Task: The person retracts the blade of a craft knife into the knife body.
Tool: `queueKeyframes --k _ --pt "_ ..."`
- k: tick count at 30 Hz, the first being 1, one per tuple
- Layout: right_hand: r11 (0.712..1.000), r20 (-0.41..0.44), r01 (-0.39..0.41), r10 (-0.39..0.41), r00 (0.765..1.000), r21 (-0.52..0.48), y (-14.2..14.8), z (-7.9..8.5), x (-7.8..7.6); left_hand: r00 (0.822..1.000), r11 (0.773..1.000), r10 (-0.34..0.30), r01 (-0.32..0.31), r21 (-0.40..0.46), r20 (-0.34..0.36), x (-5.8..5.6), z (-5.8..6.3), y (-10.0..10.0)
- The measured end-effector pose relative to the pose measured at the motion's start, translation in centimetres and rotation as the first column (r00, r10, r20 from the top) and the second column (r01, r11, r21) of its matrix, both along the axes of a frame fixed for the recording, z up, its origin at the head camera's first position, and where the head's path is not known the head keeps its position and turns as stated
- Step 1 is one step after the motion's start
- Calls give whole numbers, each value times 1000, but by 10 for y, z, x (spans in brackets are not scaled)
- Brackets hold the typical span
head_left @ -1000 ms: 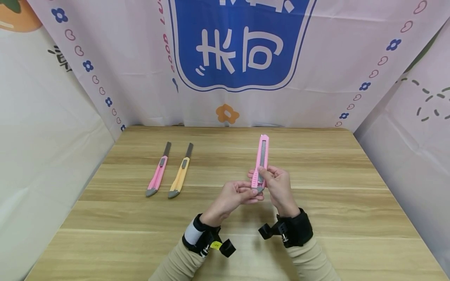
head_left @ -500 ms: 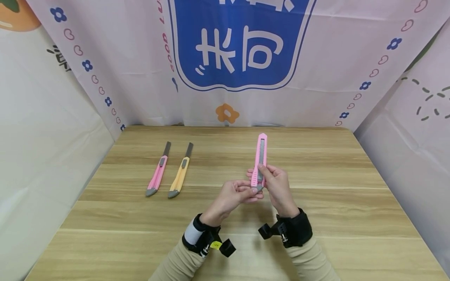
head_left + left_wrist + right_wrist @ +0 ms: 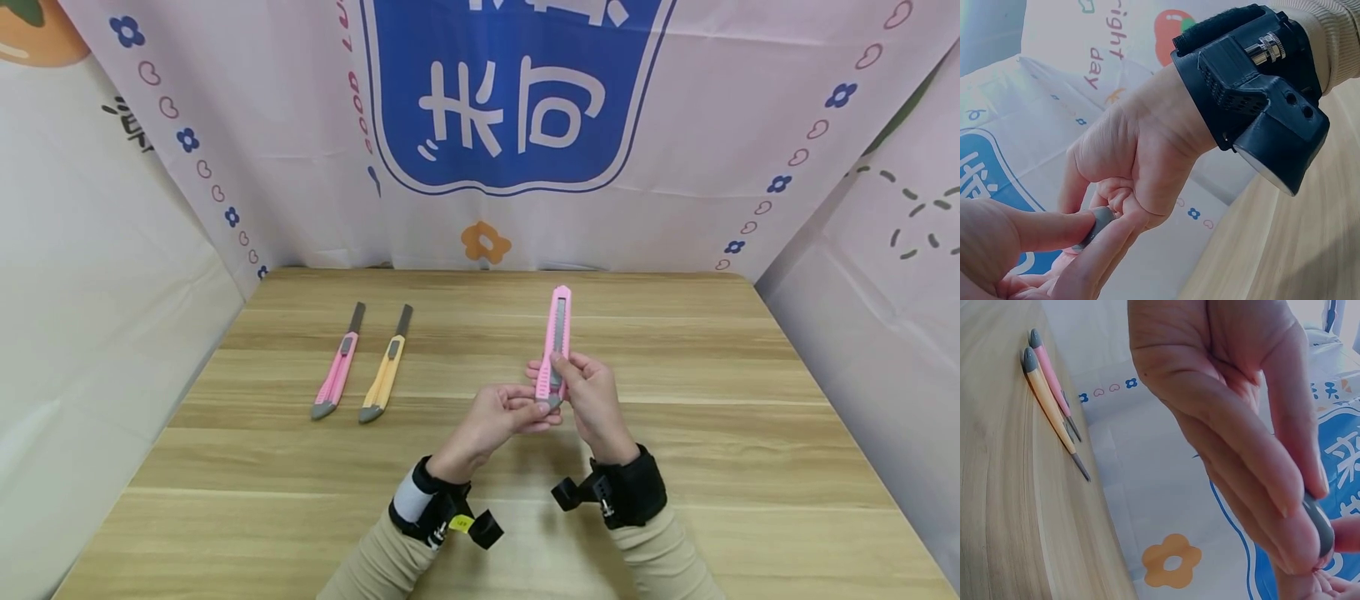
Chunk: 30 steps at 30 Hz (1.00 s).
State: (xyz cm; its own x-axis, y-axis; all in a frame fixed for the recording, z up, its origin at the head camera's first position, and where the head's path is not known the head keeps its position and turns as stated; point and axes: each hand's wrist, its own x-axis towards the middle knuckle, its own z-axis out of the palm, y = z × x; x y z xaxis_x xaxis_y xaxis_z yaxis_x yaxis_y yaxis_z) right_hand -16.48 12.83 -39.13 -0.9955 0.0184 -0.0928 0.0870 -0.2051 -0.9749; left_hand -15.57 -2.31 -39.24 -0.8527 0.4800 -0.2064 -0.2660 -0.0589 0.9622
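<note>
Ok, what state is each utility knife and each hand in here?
Held pink utility knife: in both hands, no blade showing past its tip
Pink utility knife on table: lying, blade out
Yellow utility knife: lying, blade out
Left hand: pinching the gray end
Right hand: gripping the body

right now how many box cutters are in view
3: a pink cutter and, to its right, a yellow cutter lie on the table; the third cutter, also pink, is held by the left hand and right hand. No others show.
</note>
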Motion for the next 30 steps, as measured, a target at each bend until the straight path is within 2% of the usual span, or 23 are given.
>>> queueKeyframes --k 9,30 --pt "1000 -21 -7 7 1000 -8 2 0 0 1000 1000 14 -13 -23 22 0 -1 1" --pt "1000 -21 -26 26 999 2 3 1 1 1000 1000 11 -11 -18 3 1 0 0"
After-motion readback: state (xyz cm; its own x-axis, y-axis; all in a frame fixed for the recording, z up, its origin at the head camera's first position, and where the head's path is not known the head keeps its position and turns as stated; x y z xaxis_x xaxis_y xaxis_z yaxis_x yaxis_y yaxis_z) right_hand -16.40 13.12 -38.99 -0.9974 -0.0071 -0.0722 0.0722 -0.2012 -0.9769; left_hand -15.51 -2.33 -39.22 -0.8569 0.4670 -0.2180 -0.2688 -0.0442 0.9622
